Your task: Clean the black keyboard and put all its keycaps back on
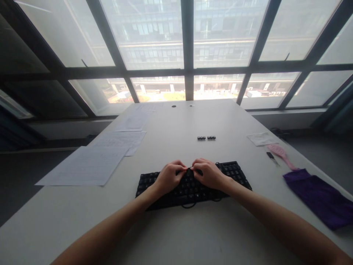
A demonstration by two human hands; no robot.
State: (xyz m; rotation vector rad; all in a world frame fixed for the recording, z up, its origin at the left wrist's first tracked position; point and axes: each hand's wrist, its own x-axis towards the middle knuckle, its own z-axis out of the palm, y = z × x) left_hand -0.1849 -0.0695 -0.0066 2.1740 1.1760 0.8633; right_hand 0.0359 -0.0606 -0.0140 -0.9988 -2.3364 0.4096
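Note:
A black keyboard (pixel 190 189) lies at a slight slant on the white table, its cable looped at the near edge. Over its upper rows, my left hand (pixel 171 176) and my right hand (pixel 208 173) meet with fingertips pinched. Between them is a small black keycap (pixel 189 171), which both hands grip from its two sides; whether it is lifted off the board I cannot tell. Beyond the keyboard, several loose dark keycaps stand in two short rows, a left row (pixel 201 138) and a right row (pixel 211 137).
Printed paper sheets (pixel 82 165) overlap along the table's left side. On the right lie a white tissue (pixel 261 139), a pink hairbrush (pixel 280 151), a small black-handled tool (pixel 271 157) and a purple cloth (pixel 320 197). The white table (pixel 176 125) reaches to the windows.

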